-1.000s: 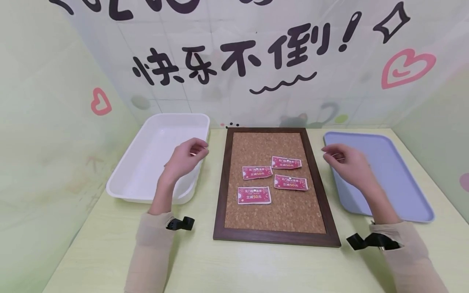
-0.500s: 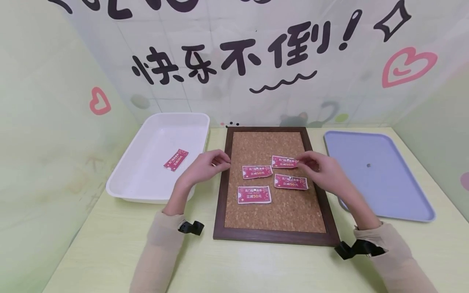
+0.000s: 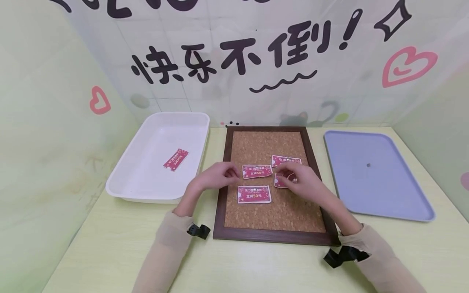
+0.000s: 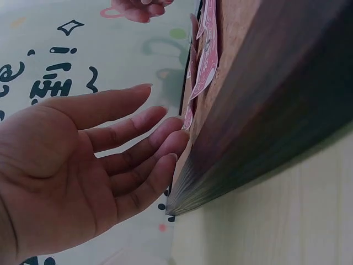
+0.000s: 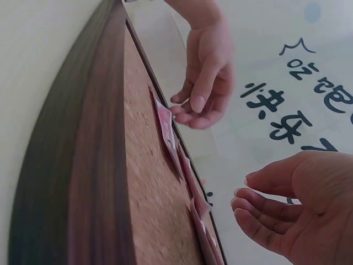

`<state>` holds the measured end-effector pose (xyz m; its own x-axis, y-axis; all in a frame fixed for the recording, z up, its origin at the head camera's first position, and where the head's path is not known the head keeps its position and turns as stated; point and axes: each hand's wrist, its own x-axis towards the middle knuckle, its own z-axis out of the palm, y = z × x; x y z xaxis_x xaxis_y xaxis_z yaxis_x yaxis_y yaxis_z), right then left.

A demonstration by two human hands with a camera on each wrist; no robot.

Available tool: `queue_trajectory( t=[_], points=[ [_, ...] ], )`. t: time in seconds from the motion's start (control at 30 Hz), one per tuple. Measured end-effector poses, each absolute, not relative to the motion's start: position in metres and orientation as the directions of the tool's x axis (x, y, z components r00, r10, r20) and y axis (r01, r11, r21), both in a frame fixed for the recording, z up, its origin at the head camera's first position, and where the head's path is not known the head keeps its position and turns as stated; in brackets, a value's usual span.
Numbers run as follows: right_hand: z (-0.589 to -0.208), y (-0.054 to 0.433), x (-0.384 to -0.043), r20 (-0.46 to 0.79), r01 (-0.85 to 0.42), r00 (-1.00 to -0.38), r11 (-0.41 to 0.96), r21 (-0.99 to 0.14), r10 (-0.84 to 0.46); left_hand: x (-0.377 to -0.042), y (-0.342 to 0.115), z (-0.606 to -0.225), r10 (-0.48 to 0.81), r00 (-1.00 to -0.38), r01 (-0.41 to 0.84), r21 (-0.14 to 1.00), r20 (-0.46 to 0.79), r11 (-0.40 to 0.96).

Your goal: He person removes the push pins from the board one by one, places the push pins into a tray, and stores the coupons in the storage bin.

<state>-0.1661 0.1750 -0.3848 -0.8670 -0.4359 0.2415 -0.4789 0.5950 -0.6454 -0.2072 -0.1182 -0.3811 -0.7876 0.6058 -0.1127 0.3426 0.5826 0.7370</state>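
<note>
Several pink-and-white paper coupons are pinned to a cork board (image 3: 271, 217) with a dark wooden frame. My left hand (image 3: 217, 176) hovers over the board's left edge, fingers gently bent and holding nothing, near the upper-left coupon (image 3: 251, 172). Below that lies the lower-left coupon (image 3: 254, 195). Over the right half of the board is my right hand (image 3: 307, 184), thumb and fingers apart in the right wrist view with nothing between them. It partly covers the lower-right coupon (image 3: 280, 182) and the bottom of the upper-right coupon (image 3: 286, 158).
To the left stands a white plastic tub (image 3: 137, 179) with one loose coupon (image 3: 176, 159) inside. A blue tray (image 3: 388, 191) lies to the right, bearing a small pushpin (image 3: 368, 165). A printed backdrop (image 3: 227, 101) rises behind the table.
A coupon now lies in the white tub and a pushpin on the blue tray. Both hands moved inward from the containers to the board, the right hand going left across the right-hand coupons.
</note>
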Motion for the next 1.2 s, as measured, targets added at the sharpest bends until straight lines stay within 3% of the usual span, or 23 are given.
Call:
queue_trajectory(
  t=[0.3,0.5,0.73,1.2],
  points=[
    [-0.388,0.146,-0.166,0.203,-0.5,-0.835,0.553,-0.666,-0.511,-0.205,-0.109,-0.385,0.663,-0.732,0.341,0.756,-0.159,0.558],
    [-0.397,0.124,-0.168,0.118,-0.489,-0.818,0.571,-0.659,-0.563,-0.205,-0.107,-0.386,0.661,-0.728,0.334,0.748,-0.182,0.573],
    [-0.401,0.116,-0.167,0.045,-0.434,-0.839,0.616,-0.657,-0.542,-0.204,-0.105,-0.387,0.65,-0.733,0.327,0.734,-0.2,0.595],
    [-0.408,0.11,-0.17,0.031,-0.386,-0.862,0.616,-0.687,-0.506,-0.205,-0.107,-0.388,0.642,-0.738,0.347,0.699,-0.207,0.625]
  ],
)
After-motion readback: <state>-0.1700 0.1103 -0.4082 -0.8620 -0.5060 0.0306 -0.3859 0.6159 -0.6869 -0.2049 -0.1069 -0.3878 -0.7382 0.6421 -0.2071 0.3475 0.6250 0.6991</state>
